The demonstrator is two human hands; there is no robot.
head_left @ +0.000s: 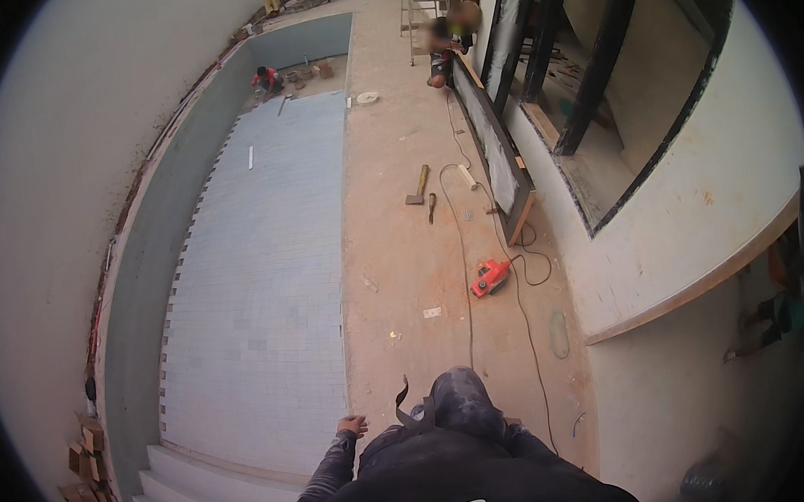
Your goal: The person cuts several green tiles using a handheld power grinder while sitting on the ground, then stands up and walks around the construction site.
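My left hand (353,425) hangs beside the tiled basin's edge, its fingers loosely bent and apart with nothing visible in them. My right hand is hidden by my body; only a small skin-toned patch shows by my knee. On the dusty floor ahead lies a red power tool (491,278), perhaps an electric planer, with a dark cord (466,284). Farther off rest a hammer (420,186) with a yellowish handle and a dark chisel-like tool (432,208). Neither hand touches any of these.
To my left is a sunken basin (257,259) with pale blue tiles and steps (223,483). A worker (268,80) crouches at its far end. A long dark frame (497,155) leans along the right wall; another person (446,49) is beyond it, near a ladder (406,23).
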